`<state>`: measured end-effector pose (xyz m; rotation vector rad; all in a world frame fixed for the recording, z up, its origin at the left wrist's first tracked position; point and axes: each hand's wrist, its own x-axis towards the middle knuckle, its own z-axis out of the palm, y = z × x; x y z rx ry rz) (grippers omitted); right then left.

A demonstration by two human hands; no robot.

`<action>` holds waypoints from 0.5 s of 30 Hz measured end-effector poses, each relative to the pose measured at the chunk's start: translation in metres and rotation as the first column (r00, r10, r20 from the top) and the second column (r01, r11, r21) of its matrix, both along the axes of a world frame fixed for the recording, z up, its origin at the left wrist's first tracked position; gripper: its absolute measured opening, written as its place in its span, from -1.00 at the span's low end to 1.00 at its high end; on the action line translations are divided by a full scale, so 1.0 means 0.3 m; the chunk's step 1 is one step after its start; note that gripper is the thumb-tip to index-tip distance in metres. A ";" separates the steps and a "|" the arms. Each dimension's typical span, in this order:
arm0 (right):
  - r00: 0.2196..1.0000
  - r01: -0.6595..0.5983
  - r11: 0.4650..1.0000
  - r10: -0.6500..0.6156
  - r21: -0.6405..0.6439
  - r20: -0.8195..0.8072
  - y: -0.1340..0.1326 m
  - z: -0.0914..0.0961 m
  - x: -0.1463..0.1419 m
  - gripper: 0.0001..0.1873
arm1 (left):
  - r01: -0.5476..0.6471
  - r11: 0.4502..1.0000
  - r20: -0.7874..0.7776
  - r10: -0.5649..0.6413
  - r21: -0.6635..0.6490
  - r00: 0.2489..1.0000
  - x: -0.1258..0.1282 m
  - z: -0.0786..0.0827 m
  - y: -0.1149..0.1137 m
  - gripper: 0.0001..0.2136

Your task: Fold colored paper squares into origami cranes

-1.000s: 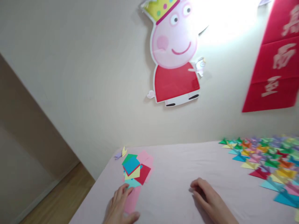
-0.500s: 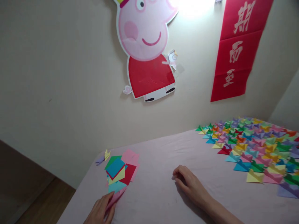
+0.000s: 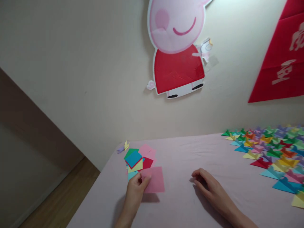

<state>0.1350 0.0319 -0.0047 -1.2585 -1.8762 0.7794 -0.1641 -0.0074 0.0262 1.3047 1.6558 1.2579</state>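
Pink sheet [image 3: 155, 180] in left hand [image 3: 136, 187]

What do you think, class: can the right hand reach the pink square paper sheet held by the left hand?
Probably yes. The right hand rests on the pale pink tablecloth beside the pink square paper sheet, with only bare cloth between them.

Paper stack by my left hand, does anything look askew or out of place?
Yes: the stack of coloured squares is fanned out, sheets lying at mixed angles. The left hand holds a pink sheet beside it. Nothing looks torn.
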 end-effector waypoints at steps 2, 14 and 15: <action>1.000 -0.005 1.000 0.005 0.020 0.017 -0.004 -0.002 0.001 -0.80 | 0.100 0.994 0.142 -0.093 -0.048 0.986 0.044 0.009 0.036 -0.46; 0.865 -0.430 0.757 0.189 0.491 0.465 -0.006 0.065 0.102 -0.81 | 0.445 0.888 0.034 -0.444 -0.119 0.895 0.409 0.013 0.082 -0.62; 0.860 -0.438 0.780 0.217 0.447 0.463 -0.007 0.060 0.122 -0.80 | 0.386 0.921 -0.171 -0.389 -0.054 0.905 0.421 0.023 0.063 -0.55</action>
